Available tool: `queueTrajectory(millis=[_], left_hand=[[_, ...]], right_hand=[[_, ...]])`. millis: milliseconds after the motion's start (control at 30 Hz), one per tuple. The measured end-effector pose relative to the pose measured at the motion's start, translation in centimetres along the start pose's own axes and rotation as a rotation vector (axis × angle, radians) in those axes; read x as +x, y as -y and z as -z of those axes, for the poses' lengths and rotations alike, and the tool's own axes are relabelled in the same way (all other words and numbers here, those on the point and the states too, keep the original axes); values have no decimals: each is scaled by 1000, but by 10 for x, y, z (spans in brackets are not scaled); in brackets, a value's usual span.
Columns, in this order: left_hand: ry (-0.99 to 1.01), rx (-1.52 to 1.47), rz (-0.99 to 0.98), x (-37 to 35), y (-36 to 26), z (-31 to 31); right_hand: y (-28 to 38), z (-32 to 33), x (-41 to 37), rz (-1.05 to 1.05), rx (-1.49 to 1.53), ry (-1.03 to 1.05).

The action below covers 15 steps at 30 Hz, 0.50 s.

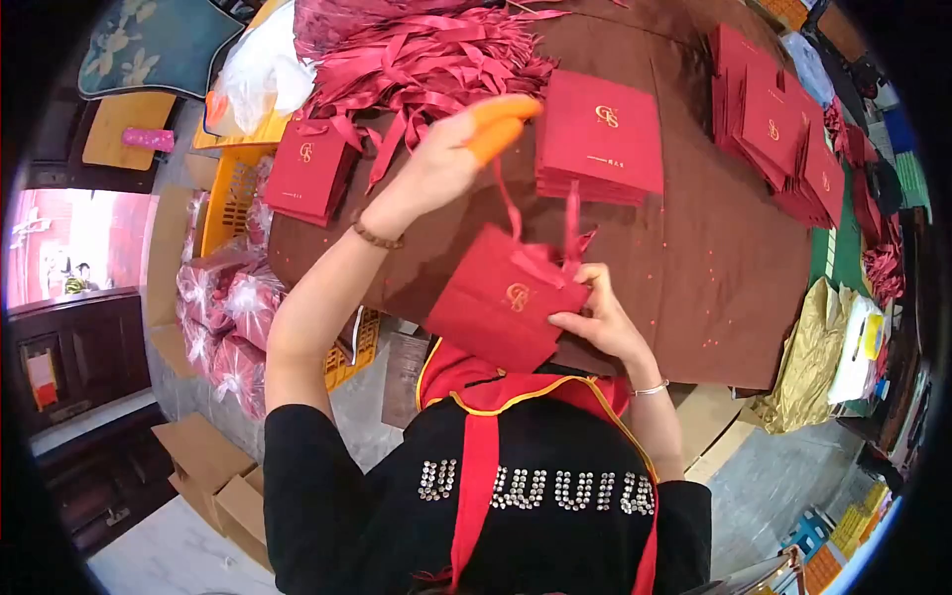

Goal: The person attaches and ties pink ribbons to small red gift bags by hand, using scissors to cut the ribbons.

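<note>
My right hand (607,315) grips the right edge of a small red paper gift bag (496,302), thumb on its front near a gold logo. The bag is tilted at the table's front edge, close to my body. My left hand (461,149), with orange covers on two fingers, is raised above the bag. A red ribbon (508,203) runs from the bag's top up to those fingers, which look closed on it; their tips partly hide the hold. Another ribbon strand (572,223) stands up at the bag's right side. Beyond lies a stack of red bags (600,134).
A heap of red ribbons (426,59) lies at the back. More red bags sit at the left (309,174) and right (773,124) of the brown-covered table (684,258). Wrapped bundles (233,307), a yellow crate (226,198) and cardboard boxes (203,461) stand at left.
</note>
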<state>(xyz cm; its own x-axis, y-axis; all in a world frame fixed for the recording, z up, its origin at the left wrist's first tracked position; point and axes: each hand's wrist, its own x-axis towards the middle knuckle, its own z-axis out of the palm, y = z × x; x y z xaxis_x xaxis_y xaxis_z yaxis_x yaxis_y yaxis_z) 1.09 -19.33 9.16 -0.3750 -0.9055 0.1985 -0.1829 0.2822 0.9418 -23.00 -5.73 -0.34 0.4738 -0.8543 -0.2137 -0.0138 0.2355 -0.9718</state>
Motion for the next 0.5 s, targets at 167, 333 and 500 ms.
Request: queueTrajectory(millis=[167, 333, 500], left_hand=[[-219, -448, 505, -54, 17, 8], [49, -817, 934, -135, 6, -46], [283, -1709, 715, -154, 12, -69]], right_hand=[[13, 5, -1, 74, 375, -103], [21, -6, 5, 142, 451, -126], [28, -23, 16, -23, 515, -62]])
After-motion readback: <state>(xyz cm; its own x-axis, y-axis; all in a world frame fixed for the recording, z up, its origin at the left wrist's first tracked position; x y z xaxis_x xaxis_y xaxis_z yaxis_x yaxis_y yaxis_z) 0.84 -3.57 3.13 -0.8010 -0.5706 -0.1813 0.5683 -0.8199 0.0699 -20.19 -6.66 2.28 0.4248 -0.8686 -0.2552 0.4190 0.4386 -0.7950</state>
